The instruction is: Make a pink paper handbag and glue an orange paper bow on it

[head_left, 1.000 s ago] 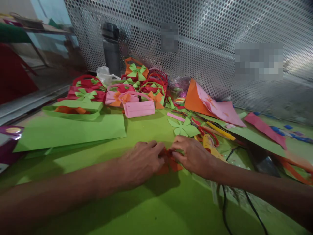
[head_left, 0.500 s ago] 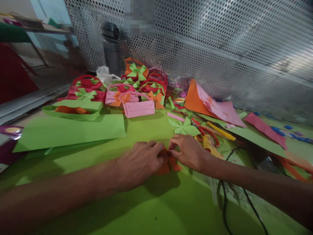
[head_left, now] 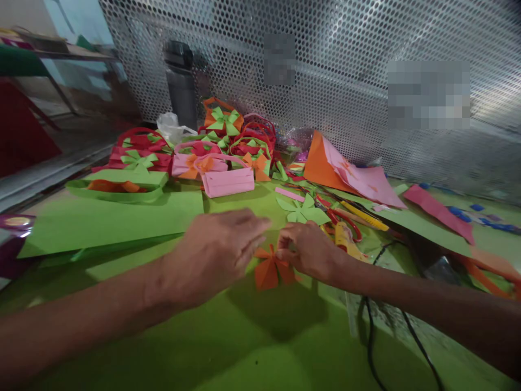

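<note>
An orange folded paper flower [head_left: 269, 270] lies on the green sheet [head_left: 252, 336] near the middle of the table. My right hand [head_left: 310, 251] pinches its upper right edge with thumb and fingers. My left hand [head_left: 214, 252] hovers just left of the flower, lifted off it, with its fingers loosely stretched towards it and nothing in them. A green paper flower [head_left: 303, 210] lies just beyond my right hand.
Several paper baskets in pink, red, green and orange [head_left: 211, 157] crowd the back. Red-handled scissors [head_left: 342, 220], a yellow glue gun [head_left: 345, 239] and its black cord [head_left: 372, 347] lie to the right. Pink and orange sheets [head_left: 354, 174] lean by the perforated metal wall [head_left: 366, 81]. A grey bottle [head_left: 181, 87] stands behind.
My left hand has let go of the orange flower and lifted up and to the left, which uncovers the flower. My right hand keeps its pinch on it.
</note>
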Demonstrator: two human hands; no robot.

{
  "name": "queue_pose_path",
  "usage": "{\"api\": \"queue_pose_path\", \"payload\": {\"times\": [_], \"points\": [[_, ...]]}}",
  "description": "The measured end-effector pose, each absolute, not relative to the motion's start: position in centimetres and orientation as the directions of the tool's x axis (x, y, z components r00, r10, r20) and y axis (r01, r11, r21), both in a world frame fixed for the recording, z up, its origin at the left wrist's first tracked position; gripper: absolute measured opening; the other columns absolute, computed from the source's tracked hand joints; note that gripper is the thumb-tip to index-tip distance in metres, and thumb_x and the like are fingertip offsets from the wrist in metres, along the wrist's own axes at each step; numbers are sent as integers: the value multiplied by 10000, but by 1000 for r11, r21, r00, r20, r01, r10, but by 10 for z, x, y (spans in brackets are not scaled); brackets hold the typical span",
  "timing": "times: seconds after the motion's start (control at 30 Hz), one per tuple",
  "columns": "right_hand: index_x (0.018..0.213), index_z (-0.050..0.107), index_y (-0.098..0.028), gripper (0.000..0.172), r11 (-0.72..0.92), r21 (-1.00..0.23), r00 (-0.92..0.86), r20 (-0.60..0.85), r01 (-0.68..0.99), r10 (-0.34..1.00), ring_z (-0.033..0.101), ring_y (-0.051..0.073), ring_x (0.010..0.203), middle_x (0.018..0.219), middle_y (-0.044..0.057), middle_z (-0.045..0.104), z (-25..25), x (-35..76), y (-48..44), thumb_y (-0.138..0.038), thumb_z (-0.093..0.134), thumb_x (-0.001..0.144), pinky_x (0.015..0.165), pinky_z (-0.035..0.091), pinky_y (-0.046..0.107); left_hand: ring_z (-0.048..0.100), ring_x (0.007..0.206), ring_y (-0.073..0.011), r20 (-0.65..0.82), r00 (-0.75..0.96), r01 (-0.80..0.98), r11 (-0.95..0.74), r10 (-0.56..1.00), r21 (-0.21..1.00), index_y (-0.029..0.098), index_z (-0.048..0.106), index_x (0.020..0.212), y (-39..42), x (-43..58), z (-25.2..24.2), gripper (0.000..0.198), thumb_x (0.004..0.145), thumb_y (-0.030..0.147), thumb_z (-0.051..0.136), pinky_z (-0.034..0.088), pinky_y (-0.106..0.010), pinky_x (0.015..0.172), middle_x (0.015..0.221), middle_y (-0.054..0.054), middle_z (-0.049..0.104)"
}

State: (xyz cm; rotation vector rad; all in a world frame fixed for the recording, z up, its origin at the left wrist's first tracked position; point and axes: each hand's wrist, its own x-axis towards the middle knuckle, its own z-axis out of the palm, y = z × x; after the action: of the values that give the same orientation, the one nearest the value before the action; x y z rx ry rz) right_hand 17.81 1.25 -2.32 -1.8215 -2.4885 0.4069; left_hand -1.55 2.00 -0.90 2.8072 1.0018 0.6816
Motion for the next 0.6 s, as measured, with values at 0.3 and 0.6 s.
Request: {"api": "queue_pose_path", "payload": {"times": [0.3,0.6], "points": [[631,618,-179,78,274,-264,-314,-124,925,941,549,137,669,736,4,663,-21,179,15,-214,596,697,741,307,309,448,477,-117,415,802,438,-895,430,81,191,510,703,-7,-6,-30,192,871,198,418,289,-266,436,593,21,539],[631,638,-187,44,263,-246,-309,-172,933,935,528,128,618,656,-10,648,-14,176,24,-223,618,647,611,302,250,581,678,-238,153,890,425,-903,430,65,151,558,765,-35,13,-34,292,812,435,509,486,-353,472,907,-132,622]]}}
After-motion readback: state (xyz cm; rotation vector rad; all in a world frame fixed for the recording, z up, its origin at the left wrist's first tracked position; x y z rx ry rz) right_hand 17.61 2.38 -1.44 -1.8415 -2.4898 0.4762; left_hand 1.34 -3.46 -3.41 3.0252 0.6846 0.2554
